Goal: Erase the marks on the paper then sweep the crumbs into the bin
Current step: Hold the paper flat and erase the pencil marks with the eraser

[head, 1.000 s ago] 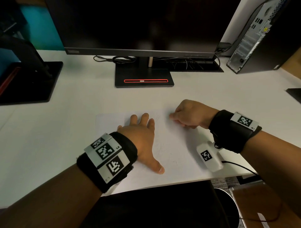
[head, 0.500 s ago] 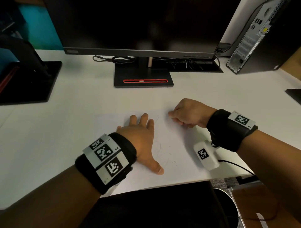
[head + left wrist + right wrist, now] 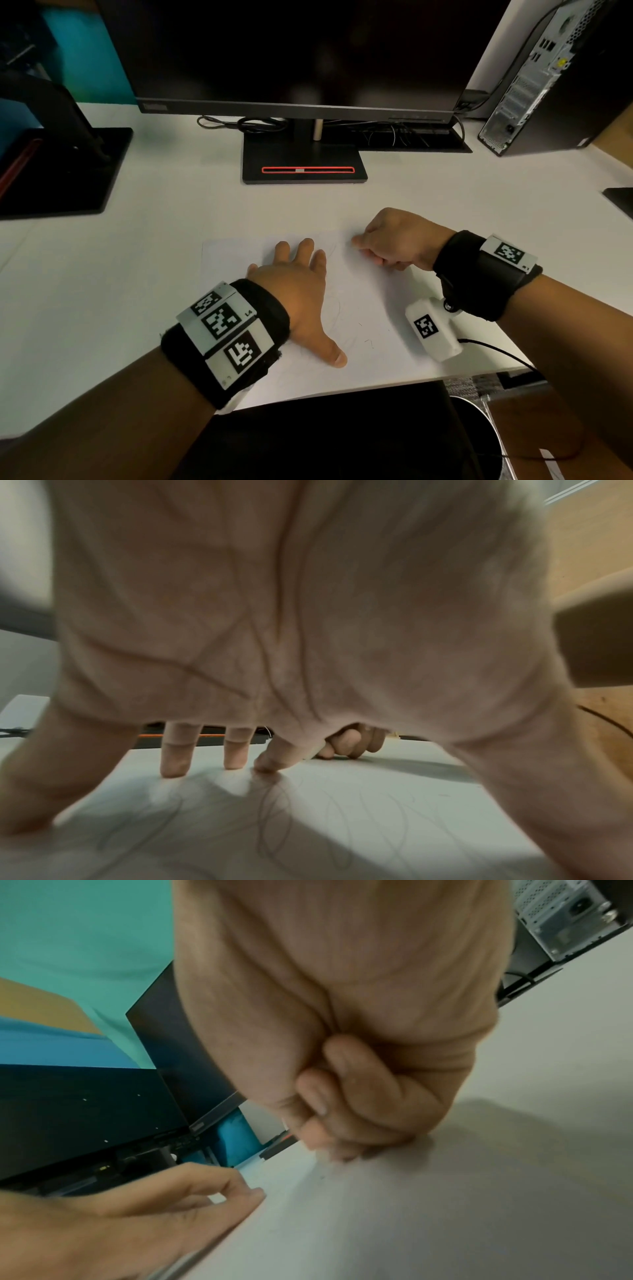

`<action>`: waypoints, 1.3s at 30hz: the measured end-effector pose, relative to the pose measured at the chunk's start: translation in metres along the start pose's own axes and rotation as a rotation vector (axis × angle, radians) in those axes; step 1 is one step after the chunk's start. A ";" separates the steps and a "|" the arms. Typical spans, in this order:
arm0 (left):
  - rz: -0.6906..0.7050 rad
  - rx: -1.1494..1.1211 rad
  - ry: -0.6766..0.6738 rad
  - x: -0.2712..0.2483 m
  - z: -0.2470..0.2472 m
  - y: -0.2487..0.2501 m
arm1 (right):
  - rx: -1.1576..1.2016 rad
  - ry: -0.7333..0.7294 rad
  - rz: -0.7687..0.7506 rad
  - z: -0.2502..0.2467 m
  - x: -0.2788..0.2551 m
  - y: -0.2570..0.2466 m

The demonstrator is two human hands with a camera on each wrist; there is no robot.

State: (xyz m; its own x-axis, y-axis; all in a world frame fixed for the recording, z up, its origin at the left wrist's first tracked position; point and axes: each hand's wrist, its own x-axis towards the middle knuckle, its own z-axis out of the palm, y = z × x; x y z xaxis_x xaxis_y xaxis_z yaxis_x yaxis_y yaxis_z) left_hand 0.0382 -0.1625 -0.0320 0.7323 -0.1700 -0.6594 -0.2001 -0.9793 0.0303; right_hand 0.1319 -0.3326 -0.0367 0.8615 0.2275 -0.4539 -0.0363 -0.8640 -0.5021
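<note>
On the white counter (image 3: 102,291) a dark monitor (image 3: 291,51) stands at the back, with a computer tower (image 3: 548,85) at the far right. Nearer, the paper (image 3: 359,301) lies flat in front of the person, faint pencil marks (image 3: 274,818) looping across it. A bin (image 3: 479,442) shows below the counter's near edge at the right. The left hand (image 3: 301,287) presses the sheet with fingers spread straight, its grip apart. The right hand (image 3: 397,240) is curled tight at the paper's far right part; whether it clamps an eraser I cannot tell.
</note>
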 end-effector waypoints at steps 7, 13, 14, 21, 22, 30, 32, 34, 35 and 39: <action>0.002 -0.007 0.009 0.000 0.002 -0.001 | 0.026 -0.046 -0.017 0.005 -0.001 -0.007; 0.000 -0.014 0.005 -0.002 0.001 -0.001 | 0.045 -0.096 -0.033 0.008 -0.001 -0.011; 0.001 -0.013 0.003 -0.002 0.002 -0.001 | 0.052 -0.065 -0.019 0.007 0.001 -0.010; 0.004 -0.014 0.001 -0.002 0.001 -0.001 | -0.007 -0.067 -0.052 0.009 0.003 -0.015; 0.005 -0.012 0.003 -0.002 0.001 0.000 | -0.008 -0.028 -0.039 0.007 0.005 -0.014; 0.005 -0.011 -0.001 -0.001 0.001 -0.001 | 0.010 -0.029 -0.062 0.007 0.007 -0.014; 0.004 -0.008 0.001 -0.001 0.002 -0.001 | -0.008 0.007 -0.074 0.007 0.009 -0.015; 0.003 -0.009 -0.001 -0.001 0.002 -0.001 | -0.005 -0.080 -0.093 0.008 0.007 -0.018; 0.003 -0.009 -0.002 -0.001 0.002 -0.001 | -0.006 -0.112 -0.095 0.009 0.006 -0.019; 0.003 -0.008 0.003 0.000 0.002 -0.001 | -0.035 -0.040 -0.092 0.007 0.007 -0.022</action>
State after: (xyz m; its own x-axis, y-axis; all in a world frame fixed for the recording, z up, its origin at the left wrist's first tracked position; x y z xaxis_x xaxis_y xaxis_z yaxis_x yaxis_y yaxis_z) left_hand 0.0369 -0.1612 -0.0336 0.7335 -0.1737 -0.6571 -0.1976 -0.9795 0.0384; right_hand 0.1349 -0.3088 -0.0335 0.8397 0.3236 -0.4360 0.0606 -0.8538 -0.5170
